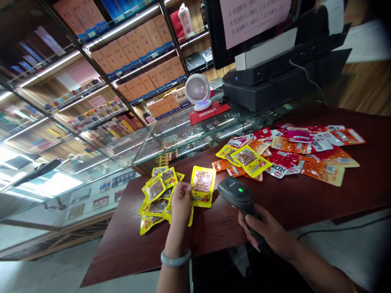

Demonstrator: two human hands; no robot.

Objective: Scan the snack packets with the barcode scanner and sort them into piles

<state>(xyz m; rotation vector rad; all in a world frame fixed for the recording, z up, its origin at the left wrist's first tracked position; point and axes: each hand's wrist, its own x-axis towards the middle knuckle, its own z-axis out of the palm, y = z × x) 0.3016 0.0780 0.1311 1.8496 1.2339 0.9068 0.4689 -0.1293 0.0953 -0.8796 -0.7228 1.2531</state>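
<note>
Maroon wooden tabletop (119,248): brown-filled yellow plastic packet (203,185), pinched by left hand (181,200), left of dark pistol-shaped scanner (236,192) clasped by right hand (269,228).

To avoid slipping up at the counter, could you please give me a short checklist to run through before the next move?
1. Right hand gripping the scanner: ok.
2. Scanner's light on: ok, green.
3. Left hand holding a packet: ok, a yellow one.
4. Packet's barcode uncovered: ok.
5. Scanner lined up with that barcode: cannot tell from this angle.
6. Mixed pile free of yellow packets: not ok, two lie at its near left.
</note>
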